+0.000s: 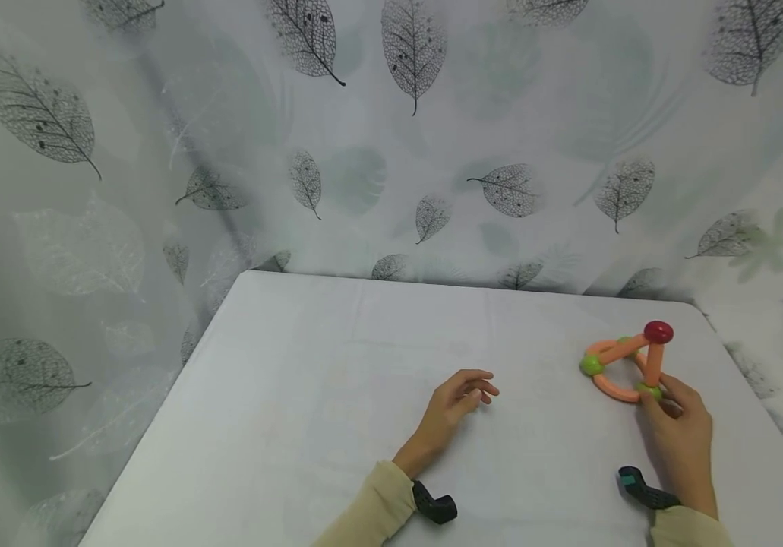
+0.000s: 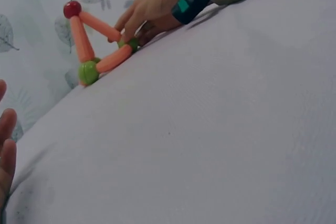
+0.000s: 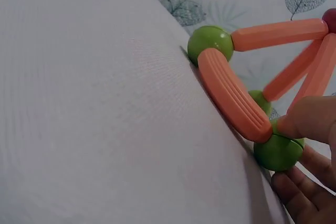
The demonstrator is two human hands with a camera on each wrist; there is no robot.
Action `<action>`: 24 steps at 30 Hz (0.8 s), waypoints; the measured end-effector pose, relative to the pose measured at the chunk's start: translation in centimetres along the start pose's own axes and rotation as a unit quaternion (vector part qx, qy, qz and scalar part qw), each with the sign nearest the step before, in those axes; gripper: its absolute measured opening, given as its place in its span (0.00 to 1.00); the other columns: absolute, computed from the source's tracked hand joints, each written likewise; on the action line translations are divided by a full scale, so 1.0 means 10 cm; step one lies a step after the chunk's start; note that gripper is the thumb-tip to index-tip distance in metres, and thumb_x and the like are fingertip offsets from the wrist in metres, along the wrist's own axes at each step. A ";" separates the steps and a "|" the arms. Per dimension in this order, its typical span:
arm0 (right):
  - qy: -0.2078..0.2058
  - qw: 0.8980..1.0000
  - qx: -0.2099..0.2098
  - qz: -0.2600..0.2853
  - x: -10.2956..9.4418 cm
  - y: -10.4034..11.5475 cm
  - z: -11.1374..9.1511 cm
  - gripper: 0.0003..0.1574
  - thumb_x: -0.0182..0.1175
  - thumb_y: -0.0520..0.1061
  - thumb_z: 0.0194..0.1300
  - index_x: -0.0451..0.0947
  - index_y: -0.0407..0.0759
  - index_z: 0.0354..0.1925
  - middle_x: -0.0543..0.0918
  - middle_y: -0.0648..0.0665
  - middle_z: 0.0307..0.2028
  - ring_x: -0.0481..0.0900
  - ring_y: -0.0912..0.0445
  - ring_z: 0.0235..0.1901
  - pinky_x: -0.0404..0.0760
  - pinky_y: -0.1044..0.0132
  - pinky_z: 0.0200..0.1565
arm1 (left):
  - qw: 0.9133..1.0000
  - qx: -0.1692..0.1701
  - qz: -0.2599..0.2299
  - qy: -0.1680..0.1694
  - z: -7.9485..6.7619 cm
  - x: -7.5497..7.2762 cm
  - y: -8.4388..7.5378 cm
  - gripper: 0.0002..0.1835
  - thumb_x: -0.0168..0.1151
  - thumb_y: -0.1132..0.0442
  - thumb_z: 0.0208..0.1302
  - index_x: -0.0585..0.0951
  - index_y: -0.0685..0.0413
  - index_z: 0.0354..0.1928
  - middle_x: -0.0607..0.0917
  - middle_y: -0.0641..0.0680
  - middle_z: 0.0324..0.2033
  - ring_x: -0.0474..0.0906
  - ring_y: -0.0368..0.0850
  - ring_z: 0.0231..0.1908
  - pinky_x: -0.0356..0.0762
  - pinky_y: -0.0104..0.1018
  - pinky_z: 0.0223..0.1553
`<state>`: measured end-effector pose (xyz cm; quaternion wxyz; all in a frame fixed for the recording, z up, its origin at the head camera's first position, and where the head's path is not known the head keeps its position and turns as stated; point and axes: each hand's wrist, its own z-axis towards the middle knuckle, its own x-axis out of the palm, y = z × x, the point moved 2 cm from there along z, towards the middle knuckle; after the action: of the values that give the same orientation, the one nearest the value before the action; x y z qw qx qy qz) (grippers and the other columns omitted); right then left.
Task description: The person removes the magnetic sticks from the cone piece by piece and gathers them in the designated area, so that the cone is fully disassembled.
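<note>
At the table's right side stands a ball-and-rod building toy, its base a ring of curved orange rods (image 1: pixel 612 390) joined by green balls (image 1: pixel 592 365). Straight orange rods (image 3: pixel 278 34) rise from the green balls and meet at a red ball (image 1: pixel 658 332) on top. My right hand (image 1: pixel 681 425) pinches the nearest green ball (image 3: pixel 279 152) between thumb and fingers, low at the tabletop. Nothing is in my left hand (image 1: pixel 449 410), which is held near the middle of the table with loosely bent fingers, apart from the toy.
A white cloth covers the table (image 1: pixel 282 395), whose far edge meets a leaf-patterned curtain (image 1: pixel 357 152). More of that curtain hangs along the left and right sides. Each wrist wears a black device (image 1: pixel 435 504) just past its beige sleeve (image 1: pixel 372 507).
</note>
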<state>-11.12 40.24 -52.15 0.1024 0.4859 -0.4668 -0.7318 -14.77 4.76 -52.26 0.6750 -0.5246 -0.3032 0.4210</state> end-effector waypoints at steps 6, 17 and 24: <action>0.067 0.996 -0.053 -0.007 0.04 0.05 0.00 0.34 0.56 0.51 0.79 0.67 0.47 0.77 0.68 0.36 0.76 0.68 0.56 0.73 0.70 0.80 0.66 | 0.999 0.013 0.048 0.013 0.02 0.00 0.06 0.19 0.51 0.59 0.81 0.75 0.58 0.67 0.87 0.59 0.54 0.85 0.58 0.54 0.79 0.32 0.57; 0.182 0.975 -0.125 -0.018 0.10 0.22 -0.07 0.36 0.58 0.56 0.78 0.67 0.44 0.76 0.72 0.30 0.71 0.70 0.77 0.53 0.69 0.91 0.44 | 0.993 0.036 0.108 0.026 0.06 0.05 0.03 0.19 0.56 0.62 0.78 0.76 0.56 0.67 0.87 0.54 0.55 0.81 0.52 0.57 0.79 0.31 0.54; 0.232 0.951 -0.206 0.008 0.18 0.26 -0.13 0.31 0.65 0.51 0.74 0.74 0.48 0.71 0.78 0.52 0.66 0.67 0.86 0.53 0.68 0.91 0.51 | 0.987 0.060 0.145 0.020 0.01 0.09 0.07 0.22 0.62 0.64 0.75 0.76 0.54 0.68 0.86 0.53 0.59 0.81 0.52 0.57 0.82 0.33 0.54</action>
<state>-11.73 36.97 -51.30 0.3113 0.6065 -0.2733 -0.6786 -14.63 5.70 -52.91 0.6431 -0.5301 -0.1844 0.5211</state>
